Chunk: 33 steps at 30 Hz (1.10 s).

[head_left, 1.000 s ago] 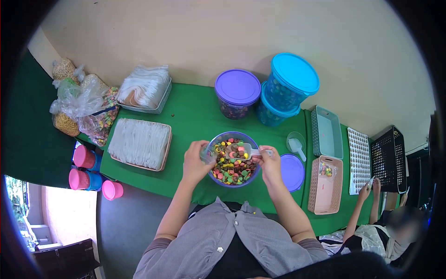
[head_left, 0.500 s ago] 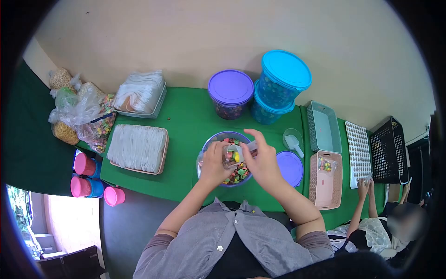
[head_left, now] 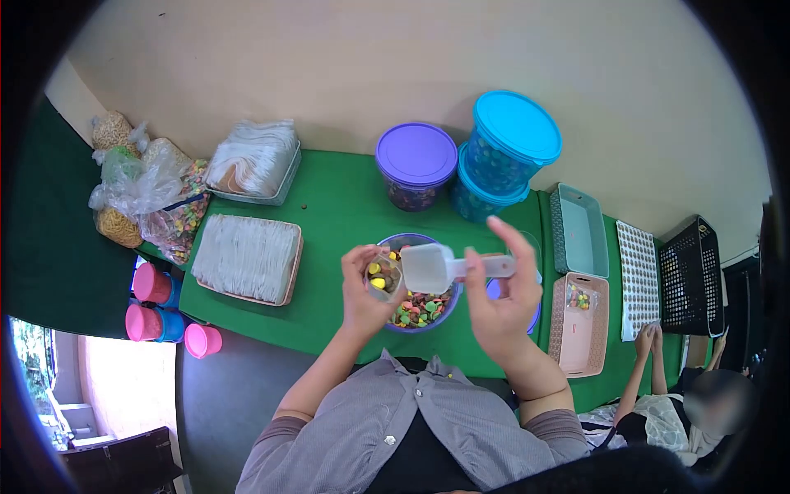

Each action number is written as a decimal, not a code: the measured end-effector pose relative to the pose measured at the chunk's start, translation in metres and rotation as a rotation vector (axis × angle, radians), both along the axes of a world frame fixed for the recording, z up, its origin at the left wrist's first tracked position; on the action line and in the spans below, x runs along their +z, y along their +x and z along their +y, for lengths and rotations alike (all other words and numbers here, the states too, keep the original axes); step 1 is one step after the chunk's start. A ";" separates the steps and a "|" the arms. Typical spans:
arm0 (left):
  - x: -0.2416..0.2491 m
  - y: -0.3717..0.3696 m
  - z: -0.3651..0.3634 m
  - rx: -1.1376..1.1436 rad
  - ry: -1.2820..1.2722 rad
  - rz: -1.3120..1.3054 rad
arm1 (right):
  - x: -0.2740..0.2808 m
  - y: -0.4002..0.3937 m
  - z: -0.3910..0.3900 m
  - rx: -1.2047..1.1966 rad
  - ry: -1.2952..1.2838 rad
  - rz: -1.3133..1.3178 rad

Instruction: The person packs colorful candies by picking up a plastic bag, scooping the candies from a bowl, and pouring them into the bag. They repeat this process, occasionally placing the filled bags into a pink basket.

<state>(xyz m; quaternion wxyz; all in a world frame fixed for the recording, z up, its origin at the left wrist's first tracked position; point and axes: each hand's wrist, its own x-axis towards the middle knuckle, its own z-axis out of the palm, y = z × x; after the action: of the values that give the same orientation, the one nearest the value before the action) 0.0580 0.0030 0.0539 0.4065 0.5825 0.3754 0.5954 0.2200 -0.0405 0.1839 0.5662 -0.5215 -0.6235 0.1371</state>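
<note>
In our left hand [head_left: 362, 296] we hold a small clear plastic cup [head_left: 385, 284], its fingers wrapped around the sides, with brown and yellow candies visible inside. Our right hand [head_left: 506, 313] pinches the handle of a white plastic scoop [head_left: 428, 267] between thumb and fingers, with one finger stretched away from the handle. The scoop's head is just beside the cup's mouth; we cannot tell whether they touch. Both are above a round purple-rimmed bowl [head_left: 418, 329] of brown, green, pink and yellow candies [head_left: 424, 309], which sits on the green cloth-covered tabletop [head_left: 337, 198]. Behind our right hand we see part of a flat purple lid [head_left: 494, 289]. Beyond the bowl stand a purple-lidded tub [head_left: 415, 165] and two stacked blue tubs [head_left: 502, 165]. To our left is a pink basket [head_left: 292, 280] packed with white packets [head_left: 247, 258]; to our right, a pink woven tray [head_left: 580, 350] holds a small bag of candies [head_left: 582, 297]. Farther right, a co-worker's hands [head_left: 650, 339] are at the near edge of a white dotted sheet [head_left: 638, 280].
</note>
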 end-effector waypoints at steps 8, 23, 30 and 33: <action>-0.003 -0.042 0.020 -0.295 -0.292 -0.359 | -0.130 0.042 0.043 0.131 -0.541 0.352; 0.018 0.005 -0.013 -0.706 -0.096 -0.253 | -0.075 -0.001 -0.013 0.379 -0.241 0.289; 0.028 0.003 -0.023 -0.569 -0.221 -0.155 | -0.076 0.004 -0.029 0.202 -0.136 0.287; 0.024 0.007 -0.027 -0.489 -0.356 -0.157 | -0.076 0.012 -0.035 0.089 -0.176 0.368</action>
<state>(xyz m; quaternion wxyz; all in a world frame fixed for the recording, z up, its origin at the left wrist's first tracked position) 0.0646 -0.0241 0.0782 0.6608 0.5277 0.2900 0.4480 0.2319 -0.0758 0.1074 0.6163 -0.5070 -0.5174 0.3088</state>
